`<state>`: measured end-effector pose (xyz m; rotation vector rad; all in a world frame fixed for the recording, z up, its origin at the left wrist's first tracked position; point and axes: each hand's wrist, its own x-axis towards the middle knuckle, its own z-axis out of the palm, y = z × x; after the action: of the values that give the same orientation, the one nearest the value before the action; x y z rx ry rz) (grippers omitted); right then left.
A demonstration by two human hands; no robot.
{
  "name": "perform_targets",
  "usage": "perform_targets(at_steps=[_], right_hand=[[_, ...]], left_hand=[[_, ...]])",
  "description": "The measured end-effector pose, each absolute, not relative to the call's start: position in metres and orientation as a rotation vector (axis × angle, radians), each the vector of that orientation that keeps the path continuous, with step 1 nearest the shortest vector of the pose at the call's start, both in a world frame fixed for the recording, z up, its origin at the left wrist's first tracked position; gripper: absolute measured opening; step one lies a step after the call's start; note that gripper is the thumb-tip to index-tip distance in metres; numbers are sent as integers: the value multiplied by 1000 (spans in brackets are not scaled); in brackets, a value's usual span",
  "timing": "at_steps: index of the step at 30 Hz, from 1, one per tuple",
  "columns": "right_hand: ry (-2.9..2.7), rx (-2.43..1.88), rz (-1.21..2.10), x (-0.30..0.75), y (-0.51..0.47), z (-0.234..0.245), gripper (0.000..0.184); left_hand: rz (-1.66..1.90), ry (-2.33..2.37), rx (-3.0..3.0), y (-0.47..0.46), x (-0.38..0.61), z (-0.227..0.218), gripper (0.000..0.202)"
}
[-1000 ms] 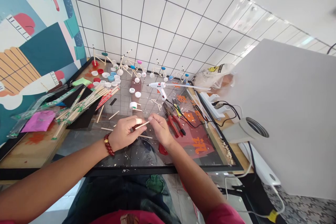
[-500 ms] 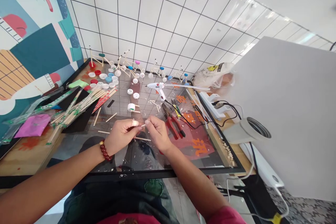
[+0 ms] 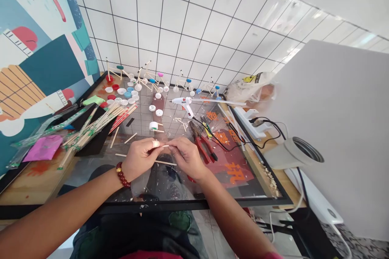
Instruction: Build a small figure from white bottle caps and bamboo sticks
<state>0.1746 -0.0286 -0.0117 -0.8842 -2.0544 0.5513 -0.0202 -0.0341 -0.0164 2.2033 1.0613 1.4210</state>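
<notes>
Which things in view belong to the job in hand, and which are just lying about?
Likely part of the job:
thin stick, pinched between left hand and right hand
loose sticks
small caps
glue gun

Probably just lying about:
pink packet
plastic bag

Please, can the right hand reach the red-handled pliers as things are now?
Probably yes: the red-handled pliers lie beside the right hand, with nothing seen between, though it seems to pinch a small stick.
</notes>
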Motion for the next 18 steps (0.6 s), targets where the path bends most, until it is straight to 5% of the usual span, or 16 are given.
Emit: perform_targets(at_steps=[18], right_hand=[[-2253,-893,305,178,-29,-14,19]], left_hand=[[1306,1094,2328,-36,-22,-21,18]])
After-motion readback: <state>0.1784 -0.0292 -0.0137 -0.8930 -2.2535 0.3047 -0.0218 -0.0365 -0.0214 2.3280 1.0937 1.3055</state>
